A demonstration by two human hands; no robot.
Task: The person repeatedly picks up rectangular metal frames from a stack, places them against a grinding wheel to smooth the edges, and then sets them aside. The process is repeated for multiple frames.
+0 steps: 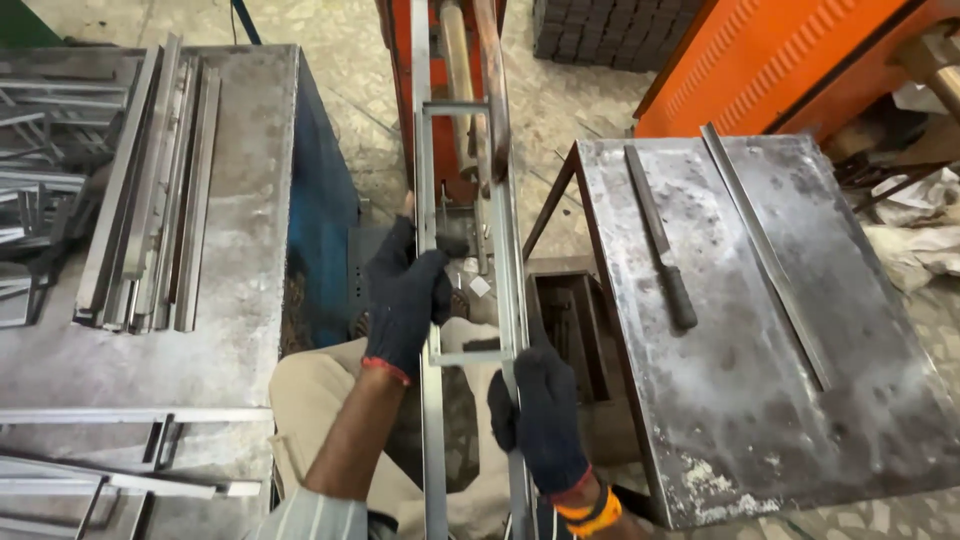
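Both gloved hands were clamped on the ladder-like steel frame (470,300), left hand (405,300) on its left rail, right hand (540,415) lower on the right rail (file (660,235) lay on the table (760,420) right of the frame), so steadying it looked like the step, needing an even grip next.

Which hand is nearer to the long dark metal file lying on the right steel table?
The right hand. It grips the right rail of the grey metal ladder-shaped frame, just left of the long dark metal file. The left hand holds the left rail, farther away.
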